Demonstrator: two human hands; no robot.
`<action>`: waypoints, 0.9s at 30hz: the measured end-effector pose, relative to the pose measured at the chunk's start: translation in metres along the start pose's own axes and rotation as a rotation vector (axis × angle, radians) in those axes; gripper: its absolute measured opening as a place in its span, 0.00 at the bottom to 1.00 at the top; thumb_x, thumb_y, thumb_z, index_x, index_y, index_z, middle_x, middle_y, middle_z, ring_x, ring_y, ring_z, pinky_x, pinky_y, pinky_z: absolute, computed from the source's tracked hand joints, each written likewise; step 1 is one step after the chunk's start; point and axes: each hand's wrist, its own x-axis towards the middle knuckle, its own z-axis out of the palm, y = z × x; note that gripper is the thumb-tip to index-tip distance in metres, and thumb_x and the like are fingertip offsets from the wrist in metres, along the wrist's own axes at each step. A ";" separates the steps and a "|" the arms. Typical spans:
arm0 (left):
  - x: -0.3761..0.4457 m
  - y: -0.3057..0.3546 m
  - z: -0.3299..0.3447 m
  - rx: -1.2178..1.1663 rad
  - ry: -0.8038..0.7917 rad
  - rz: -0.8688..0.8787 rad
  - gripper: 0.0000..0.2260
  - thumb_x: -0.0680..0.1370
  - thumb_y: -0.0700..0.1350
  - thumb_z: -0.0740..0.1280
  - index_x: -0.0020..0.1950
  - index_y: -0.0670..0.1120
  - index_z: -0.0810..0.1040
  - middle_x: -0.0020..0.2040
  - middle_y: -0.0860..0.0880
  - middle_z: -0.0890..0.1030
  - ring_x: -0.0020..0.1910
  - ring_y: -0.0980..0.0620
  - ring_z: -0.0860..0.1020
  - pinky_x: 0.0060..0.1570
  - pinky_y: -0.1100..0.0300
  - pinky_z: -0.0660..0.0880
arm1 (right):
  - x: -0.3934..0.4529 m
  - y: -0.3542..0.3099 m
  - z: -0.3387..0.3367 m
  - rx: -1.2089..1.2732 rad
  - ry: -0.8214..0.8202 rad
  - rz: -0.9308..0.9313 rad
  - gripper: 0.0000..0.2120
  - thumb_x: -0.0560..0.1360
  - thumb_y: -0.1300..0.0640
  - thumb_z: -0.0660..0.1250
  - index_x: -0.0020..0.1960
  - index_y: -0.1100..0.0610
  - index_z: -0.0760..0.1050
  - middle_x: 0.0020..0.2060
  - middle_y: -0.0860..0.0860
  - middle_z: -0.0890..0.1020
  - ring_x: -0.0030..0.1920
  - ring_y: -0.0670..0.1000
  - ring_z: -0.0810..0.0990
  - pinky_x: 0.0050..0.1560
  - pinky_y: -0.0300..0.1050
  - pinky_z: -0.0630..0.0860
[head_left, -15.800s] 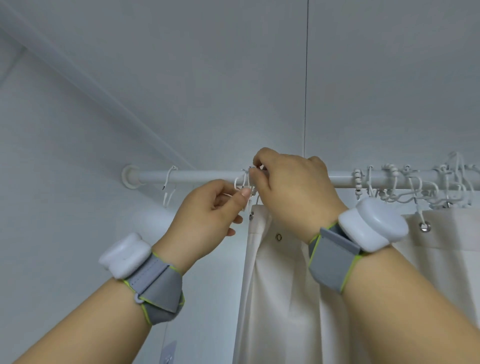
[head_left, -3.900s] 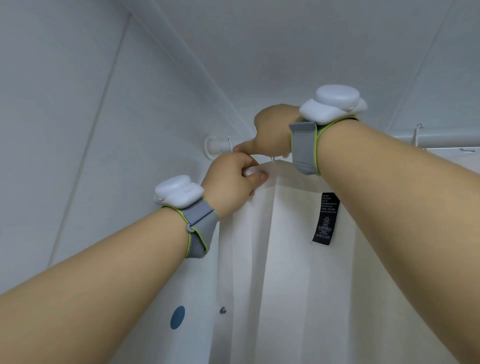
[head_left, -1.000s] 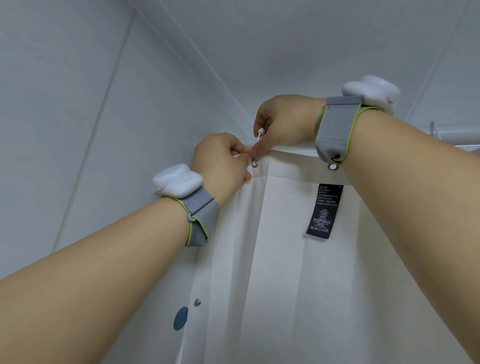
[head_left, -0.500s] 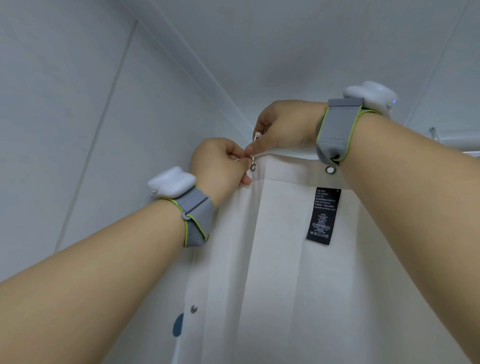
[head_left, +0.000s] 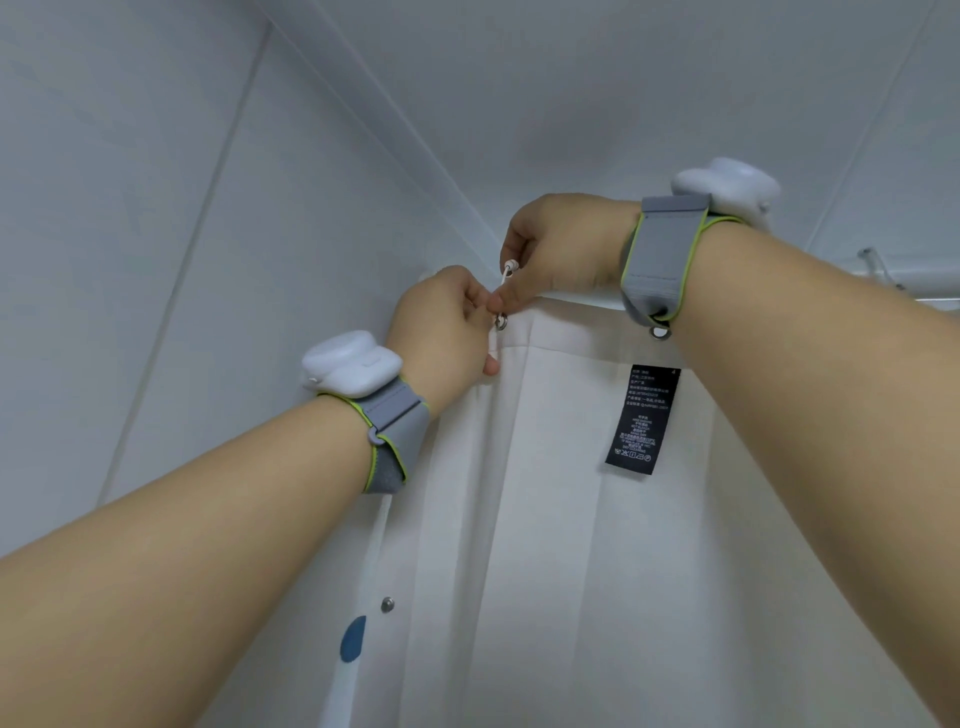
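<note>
A white shower curtain (head_left: 561, 545) hangs below me, with a black care label (head_left: 641, 420) sewn near its top hem. My left hand (head_left: 441, 327) pinches the curtain's top corner beside a metal eyelet (head_left: 501, 322). My right hand (head_left: 558, 244) pinches a white curtain hook (head_left: 509, 271) just above that eyelet. The hook's lower end reaches down to the eyelet; whether it passes through is hidden by my fingers. A second eyelet (head_left: 660, 331) shows under my right wrist strap.
The curtain rod (head_left: 919, 278) runs off to the right with another hook (head_left: 878, 260) on it. A tiled wall (head_left: 156, 260) stands close on the left and the ceiling (head_left: 571, 93) is just above. A snap stud (head_left: 387, 604) and a blue dot (head_left: 353, 638) sit on the curtain's lower left edge.
Over the last second both hands have stayed at the curtain's top corner, with the hook's beaded end lifting slightly above the eyelet. Earlier I worked further right along the rod.
</note>
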 end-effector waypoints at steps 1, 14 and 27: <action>0.000 0.000 -0.001 -0.008 0.000 -0.006 0.07 0.77 0.38 0.60 0.43 0.48 0.74 0.27 0.53 0.78 0.23 0.59 0.76 0.25 0.69 0.67 | 0.000 0.000 0.000 0.001 0.001 0.001 0.22 0.69 0.45 0.74 0.57 0.56 0.78 0.47 0.48 0.79 0.47 0.49 0.75 0.35 0.31 0.64; 0.005 -0.004 -0.002 -0.110 0.013 -0.067 0.05 0.74 0.38 0.66 0.46 0.47 0.72 0.27 0.46 0.81 0.25 0.52 0.78 0.36 0.56 0.76 | -0.004 -0.002 -0.005 0.020 -0.035 0.008 0.21 0.72 0.43 0.69 0.54 0.60 0.81 0.50 0.55 0.84 0.45 0.50 0.76 0.48 0.43 0.71; -0.014 -0.001 0.009 -0.088 0.142 0.009 0.03 0.67 0.43 0.70 0.34 0.50 0.79 0.40 0.50 0.78 0.35 0.53 0.77 0.41 0.62 0.74 | 0.003 -0.004 -0.001 -0.010 -0.042 0.083 0.21 0.76 0.43 0.64 0.56 0.60 0.79 0.50 0.55 0.84 0.54 0.55 0.80 0.56 0.47 0.73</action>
